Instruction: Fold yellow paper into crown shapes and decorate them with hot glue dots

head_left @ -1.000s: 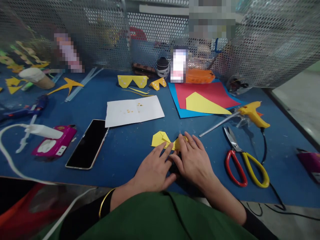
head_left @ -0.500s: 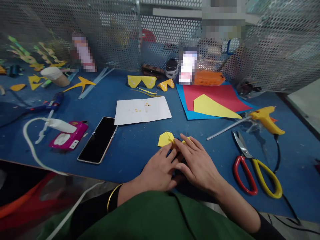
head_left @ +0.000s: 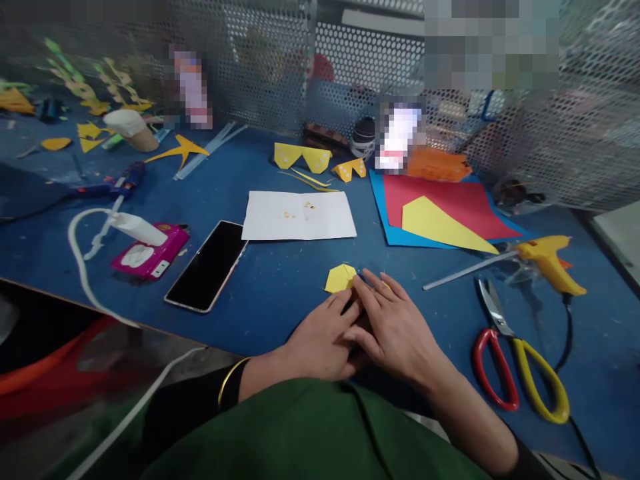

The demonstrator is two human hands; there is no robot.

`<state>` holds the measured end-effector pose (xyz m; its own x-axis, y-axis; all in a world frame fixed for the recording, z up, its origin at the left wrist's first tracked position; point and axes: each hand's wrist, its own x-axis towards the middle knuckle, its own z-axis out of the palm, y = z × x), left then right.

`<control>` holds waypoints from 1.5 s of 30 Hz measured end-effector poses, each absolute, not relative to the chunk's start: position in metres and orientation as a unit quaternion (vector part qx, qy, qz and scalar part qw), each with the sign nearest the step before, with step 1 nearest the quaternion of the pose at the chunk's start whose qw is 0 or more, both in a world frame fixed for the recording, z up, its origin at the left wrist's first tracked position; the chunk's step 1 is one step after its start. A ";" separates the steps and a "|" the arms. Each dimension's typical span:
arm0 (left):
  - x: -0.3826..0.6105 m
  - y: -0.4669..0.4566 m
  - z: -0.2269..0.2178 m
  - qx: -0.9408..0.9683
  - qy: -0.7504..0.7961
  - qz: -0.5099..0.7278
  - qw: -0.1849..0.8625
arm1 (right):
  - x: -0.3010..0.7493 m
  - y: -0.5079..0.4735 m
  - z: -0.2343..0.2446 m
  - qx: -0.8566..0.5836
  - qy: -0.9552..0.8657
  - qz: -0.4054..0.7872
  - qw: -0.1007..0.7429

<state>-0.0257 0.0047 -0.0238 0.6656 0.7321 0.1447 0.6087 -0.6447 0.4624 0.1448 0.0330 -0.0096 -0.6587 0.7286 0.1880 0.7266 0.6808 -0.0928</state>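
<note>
A small folded yellow paper piece [head_left: 341, 277] with angled edges lies at the front of the blue table, partly under my fingers. My left hand [head_left: 323, 337] rests beside it, fingers bent in and fingertips on its lower edge. From the right, my right hand [head_left: 397, 327] reaches over, its fingers pressing on the paper and overlapping the left fingertips. Its thumb lies across toward the left hand. A sliver of yellow shows beyond the right fingers; the middle of the piece is hidden.
White paper [head_left: 300, 227] with small scraps lies ahead, a black phone [head_left: 207, 267] to its left. At right are scissors [head_left: 500, 320], a yellow glue gun [head_left: 550, 257] and coloured sheets [head_left: 450, 197]. Yellow paper glasses [head_left: 303, 158] stand behind. A pink power socket [head_left: 150, 253] sits left.
The view has shifted and tilted slightly, moving the table items rightward in the picture. The right fingers now cover more of the yellow paper piece, while both hands stay together over it.
</note>
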 end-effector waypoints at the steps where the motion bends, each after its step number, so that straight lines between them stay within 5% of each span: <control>1: -0.026 0.005 -0.023 0.892 0.377 0.159 0.191 | 0.145 0.033 -0.009 -0.405 -0.908 0.008 0.103; 45: -0.023 0.003 -0.025 0.889 0.384 0.170 0.184 | 0.142 0.036 -0.008 -0.396 -0.912 -0.018 0.100</control>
